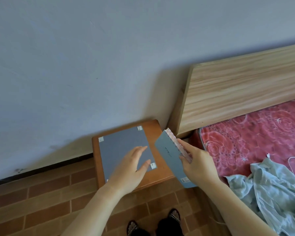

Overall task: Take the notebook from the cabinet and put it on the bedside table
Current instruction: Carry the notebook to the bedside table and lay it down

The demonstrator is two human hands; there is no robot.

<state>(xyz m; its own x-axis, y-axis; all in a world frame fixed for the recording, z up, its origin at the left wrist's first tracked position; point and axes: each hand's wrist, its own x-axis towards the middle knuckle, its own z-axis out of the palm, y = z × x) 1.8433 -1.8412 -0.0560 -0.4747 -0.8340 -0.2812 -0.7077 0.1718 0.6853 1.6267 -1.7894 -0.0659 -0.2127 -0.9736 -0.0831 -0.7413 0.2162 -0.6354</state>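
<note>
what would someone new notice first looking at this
First the pale blue spiral notebook, pinched by its ring edge in the right hand and tilted over the right edge of the small wooden bedside table at centre. Next, the left hand, spread flat over the grey sheet taped to the table's top. On the right, the red floral mattress with a crumpled pale green cloth draws the eye.
</note>
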